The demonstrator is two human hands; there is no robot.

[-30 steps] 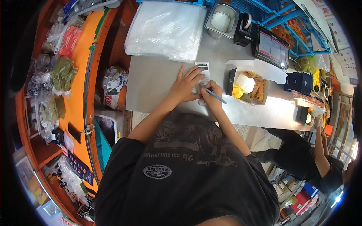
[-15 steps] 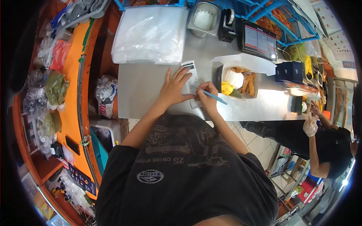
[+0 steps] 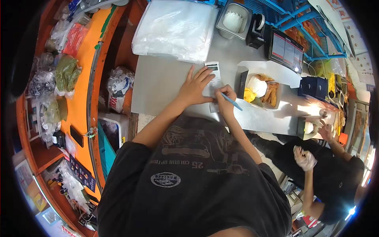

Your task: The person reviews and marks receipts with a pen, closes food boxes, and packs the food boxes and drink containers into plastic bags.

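Observation:
A long white printed receipt (image 3: 213, 72) lies on the metal counter in front of me. My left hand (image 3: 196, 87) rests flat on its left side, fingers spread. My right hand (image 3: 225, 98) grips a blue pen (image 3: 232, 102), its fingers closed around the barrel over the lower part of the receipt. The pen's tip is hidden by the hand. Just right of that hand stands an open takeaway box (image 3: 272, 103) holding rice (image 3: 257, 86), fried pieces (image 3: 270, 93) and something yellow.
A stack of clear plastic bags (image 3: 173, 31) lies at the back, beside a metal container (image 3: 233, 21), a black tape dispenser (image 3: 256, 31) and a tablet (image 3: 286, 51). At right, a co-worker's gloved hand (image 3: 305, 158) is near another food box (image 3: 309, 127). An orange shelf (image 3: 85, 98) stands left.
My view has shifted, so the counter appears farther right. Both my hands stay on the receipt, pen still held. The co-worker's hands have moved apart, the gloved one away from the counter.

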